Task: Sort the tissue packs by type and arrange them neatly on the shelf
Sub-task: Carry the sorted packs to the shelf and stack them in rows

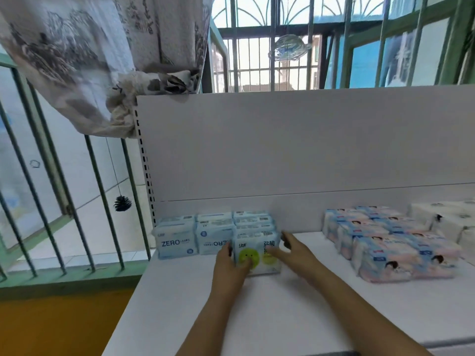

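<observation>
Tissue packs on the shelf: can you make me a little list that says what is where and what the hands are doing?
front pack: green-smiley pack, at the front of the right-hand blue row
left hand: holds the pack's left side
right hand: fingers spread on its right side
blue ZERO packs: rows at the shelf's left end
pink-and-blue packs: grouped on the right
white packs: far right, at the back
shelf: white
</observation>
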